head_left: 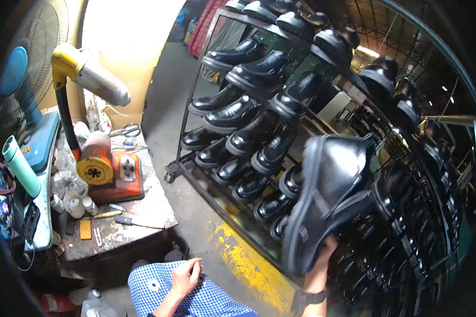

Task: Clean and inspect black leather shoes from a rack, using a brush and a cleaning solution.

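A black leather shoe (330,177) with a thick dark sole is raised close in front of the rack, tilted with its toe up. My right hand (325,256) grips it from below near the heel end; the shoe hides most of the fingers. A dark band circles my right wrist. My left hand (186,277) rests over a blue-and-white checked apron (153,296) at my lap, its fingers curled in and nothing seen in them.
A tall metal rack (198,68) carries rows of black shoes (235,113). At left, a worn workbench (156,203) bears an orange-based machine (119,174), scissors (129,130), a dark-handled tool (124,220) and a yellow block (85,230). A fan (42,47) stands behind.
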The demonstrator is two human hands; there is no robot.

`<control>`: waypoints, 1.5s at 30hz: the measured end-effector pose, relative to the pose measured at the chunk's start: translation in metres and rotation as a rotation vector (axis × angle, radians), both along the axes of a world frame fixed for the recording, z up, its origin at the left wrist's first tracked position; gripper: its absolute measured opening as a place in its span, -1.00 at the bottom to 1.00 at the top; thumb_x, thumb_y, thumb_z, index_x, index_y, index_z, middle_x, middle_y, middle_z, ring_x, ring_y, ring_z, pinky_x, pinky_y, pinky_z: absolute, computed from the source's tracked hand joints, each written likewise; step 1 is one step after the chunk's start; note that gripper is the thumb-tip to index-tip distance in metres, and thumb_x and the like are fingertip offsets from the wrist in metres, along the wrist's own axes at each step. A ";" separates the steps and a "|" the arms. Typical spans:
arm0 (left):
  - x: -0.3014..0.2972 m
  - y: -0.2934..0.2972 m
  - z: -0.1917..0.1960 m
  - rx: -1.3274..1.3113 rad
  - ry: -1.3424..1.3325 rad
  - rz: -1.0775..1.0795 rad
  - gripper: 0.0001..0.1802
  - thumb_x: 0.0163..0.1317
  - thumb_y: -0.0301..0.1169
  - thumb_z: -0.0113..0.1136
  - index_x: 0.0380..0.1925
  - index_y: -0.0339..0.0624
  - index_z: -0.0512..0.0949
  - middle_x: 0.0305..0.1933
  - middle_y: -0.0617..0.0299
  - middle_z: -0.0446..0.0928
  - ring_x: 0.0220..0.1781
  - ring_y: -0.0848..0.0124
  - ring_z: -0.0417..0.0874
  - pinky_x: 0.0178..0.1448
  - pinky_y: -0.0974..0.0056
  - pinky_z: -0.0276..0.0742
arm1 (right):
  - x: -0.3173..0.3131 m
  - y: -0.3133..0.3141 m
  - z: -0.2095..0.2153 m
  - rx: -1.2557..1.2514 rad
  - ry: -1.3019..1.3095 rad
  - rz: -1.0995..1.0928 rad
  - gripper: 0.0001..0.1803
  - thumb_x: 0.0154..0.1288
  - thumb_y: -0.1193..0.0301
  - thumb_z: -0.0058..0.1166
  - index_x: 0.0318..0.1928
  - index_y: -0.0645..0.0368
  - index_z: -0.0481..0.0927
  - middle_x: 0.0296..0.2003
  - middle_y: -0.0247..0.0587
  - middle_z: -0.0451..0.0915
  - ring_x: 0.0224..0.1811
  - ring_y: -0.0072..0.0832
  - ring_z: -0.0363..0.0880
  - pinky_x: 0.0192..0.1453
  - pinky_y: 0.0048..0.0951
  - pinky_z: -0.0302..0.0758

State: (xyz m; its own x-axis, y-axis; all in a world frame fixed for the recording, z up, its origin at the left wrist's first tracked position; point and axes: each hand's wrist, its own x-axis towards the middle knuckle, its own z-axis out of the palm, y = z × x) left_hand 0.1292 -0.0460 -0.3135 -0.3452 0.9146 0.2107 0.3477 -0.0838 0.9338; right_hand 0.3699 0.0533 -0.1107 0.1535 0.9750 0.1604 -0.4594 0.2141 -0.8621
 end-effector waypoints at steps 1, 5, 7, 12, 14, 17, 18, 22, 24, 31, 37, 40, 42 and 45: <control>-0.002 0.000 0.004 -0.078 -0.075 -0.048 -0.82 0.20 -0.46 0.04 -0.26 -0.26 0.57 -0.50 0.18 0.62 -0.48 0.42 0.65 -0.37 0.40 0.52 | 0.024 -0.004 -0.040 -0.023 -0.035 0.068 -0.38 -0.08 0.36 -0.01 0.10 0.25 0.40 -0.01 -0.15 0.50 0.07 -0.29 0.43 0.20 -0.31 0.32; -0.007 0.000 0.021 -0.167 -0.580 -0.073 -0.75 0.34 -0.41 -0.07 -0.10 -0.30 0.49 -0.32 0.19 0.60 -0.46 0.53 0.60 -0.37 0.45 0.54 | 0.013 -0.024 -0.116 -0.279 0.007 0.387 -0.37 -0.13 0.51 -0.03 0.11 0.32 0.38 -0.02 -0.07 0.50 0.05 -0.24 0.45 0.25 -0.30 0.28; -0.009 -0.004 0.042 -0.137 -0.684 -0.062 -0.73 0.33 -0.41 -0.05 -0.03 -0.26 0.45 -0.27 0.18 0.60 -0.45 0.53 0.61 -0.39 0.47 0.54 | -0.016 -0.034 -0.121 -0.506 0.074 0.464 -0.37 -0.05 0.47 0.04 0.14 0.33 0.34 0.02 -0.07 0.47 0.08 -0.24 0.43 0.25 -0.31 0.28; -0.015 -0.013 0.072 -0.188 -0.712 -0.110 -0.69 0.30 -0.36 0.03 0.02 -0.15 0.37 -0.19 0.20 0.53 -0.38 0.53 0.58 -0.42 0.48 0.52 | -0.059 -0.040 -0.127 -0.451 0.094 0.627 -0.27 -0.07 0.54 0.11 0.21 0.33 0.23 0.10 -0.09 0.41 0.12 -0.29 0.41 0.27 -0.37 0.27; -0.016 -0.017 0.075 -0.287 -0.640 -0.146 -0.72 0.27 -0.36 0.08 -0.04 -0.12 0.38 -0.31 0.29 0.50 -0.43 0.59 0.54 -0.46 0.50 0.48 | -0.065 -0.045 -0.128 -0.456 0.116 0.672 -0.22 -0.11 0.61 0.13 0.23 0.34 0.21 0.12 -0.09 0.39 0.16 -0.29 0.38 0.30 -0.35 0.24; -0.015 -0.022 0.066 -0.307 -0.557 -0.115 -0.82 0.27 -0.30 0.08 -0.28 -0.16 0.40 -0.55 0.35 0.42 -0.57 0.63 0.46 -0.56 0.52 0.37 | -0.074 -0.053 -0.122 -0.467 0.030 0.714 -0.21 -0.10 0.62 0.15 0.24 0.36 0.19 0.13 -0.08 0.38 0.17 -0.31 0.37 0.30 -0.36 0.24; -0.017 -0.025 0.062 -0.320 -0.558 -0.106 -0.82 0.27 -0.30 0.08 -0.28 -0.16 0.40 -0.55 0.35 0.42 -0.57 0.63 0.46 -0.56 0.52 0.37 | -0.076 -0.055 -0.123 -0.466 0.032 0.723 -0.23 -0.09 0.66 0.15 0.23 0.39 0.21 0.13 -0.06 0.38 0.18 -0.33 0.37 0.30 -0.38 0.23; -0.025 -0.032 0.059 -0.311 -0.682 -0.159 -0.71 0.30 -0.22 0.01 -0.52 -0.14 0.36 -0.71 0.40 0.26 -0.74 0.64 0.30 -0.69 0.51 0.19 | -0.078 -0.059 -0.126 -0.481 -0.052 0.709 -0.26 -0.07 0.68 0.14 0.21 0.41 0.23 0.13 -0.05 0.37 0.18 -0.34 0.36 0.29 -0.40 0.23; -0.025 -0.034 0.065 -0.382 -0.922 -0.153 -0.67 0.31 -0.20 -0.02 -0.58 -0.13 0.34 -0.72 0.41 0.19 -0.77 0.64 0.18 -0.71 0.49 0.12 | -0.074 -0.061 -0.129 -0.474 -0.108 0.693 -0.26 -0.07 0.68 0.16 0.21 0.41 0.24 0.14 -0.05 0.37 0.18 -0.35 0.36 0.29 -0.40 0.23; -0.059 -0.027 0.073 -0.137 -1.262 -0.122 -0.67 0.34 -0.22 -0.13 -0.58 -0.11 0.29 -0.67 0.44 0.17 -0.79 0.69 0.05 -0.75 0.53 -0.07 | -0.080 -0.071 -0.122 -0.469 -0.213 0.742 -0.25 -0.08 0.66 0.19 0.21 0.42 0.24 0.12 -0.04 0.39 0.16 -0.37 0.38 0.27 -0.40 0.25; -0.048 -0.032 0.058 -0.225 -0.813 0.238 -0.70 0.33 -0.19 -0.13 -0.16 -0.19 0.39 -0.41 0.31 0.38 -0.46 0.55 0.43 -0.51 0.48 0.36 | -0.085 -0.075 -0.123 -0.634 0.045 0.757 -0.31 -0.03 0.65 0.11 0.20 0.42 0.24 0.09 -0.06 0.42 0.13 -0.36 0.41 0.26 -0.39 0.28; -0.020 -0.053 0.029 -0.257 -0.733 0.085 -0.41 0.28 -0.26 0.03 0.22 -0.26 0.12 -0.12 0.22 0.34 -0.15 0.52 0.42 -0.04 0.37 0.40 | -0.096 -0.083 -0.128 -0.547 -0.003 0.669 -0.29 -0.02 0.66 0.13 0.21 0.40 0.22 0.12 -0.06 0.39 0.16 -0.36 0.38 0.27 -0.38 0.26; -0.005 -0.055 0.044 -0.161 -0.872 -0.173 -0.26 0.24 -0.32 0.10 0.31 -0.30 -0.02 0.17 0.12 0.28 0.14 0.41 0.37 0.27 0.30 0.23 | -0.102 -0.086 -0.131 -0.451 -0.114 0.583 -0.26 -0.01 0.65 0.16 0.24 0.38 0.18 0.16 -0.05 0.33 0.21 -0.36 0.32 0.30 -0.38 0.21; -0.007 -0.061 0.056 -0.199 -0.912 -0.187 -0.28 0.16 -0.31 0.20 0.25 -0.28 0.12 0.15 0.16 0.34 0.17 0.42 0.35 0.26 0.32 0.25 | -0.104 -0.088 -0.123 -0.404 -0.163 0.588 -0.29 0.03 0.61 0.16 0.23 0.40 0.18 0.19 -0.05 0.28 0.25 -0.35 0.26 0.33 -0.35 0.17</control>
